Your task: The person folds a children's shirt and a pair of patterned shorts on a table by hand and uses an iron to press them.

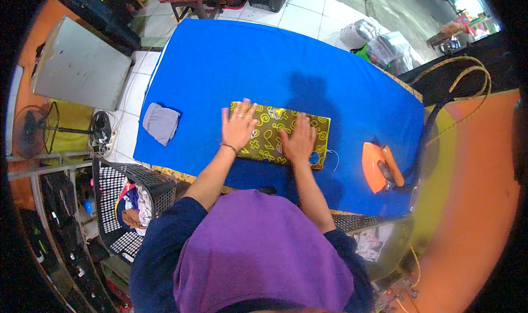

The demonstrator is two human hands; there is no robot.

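In front of me a flat rectangular piece with a yellow pattern of musical notes and crosses on olive brown (268,141) lies on a blue cloth-covered table (231,65). My left hand (240,127) is spread over its left end, fingers apart. Toward its right side my right hand (299,141) is laid palm down, thumb out from the other fingers. Neither hand grips anything. A round blue spot (314,158) shows near the piece's lower right corner, with a pale thread (336,160) trailing off beside it. Whether the piece is folded fabric or a board cannot be told.
An orange electric iron (375,167) rests at the table's right end. Folded grey cloth (161,123) lies at the left. A black plastic basket (161,185) of clothes stands below the left edge, near a fan (31,129). Plastic-wrapped bundles (390,49) sit beyond the far right edge.
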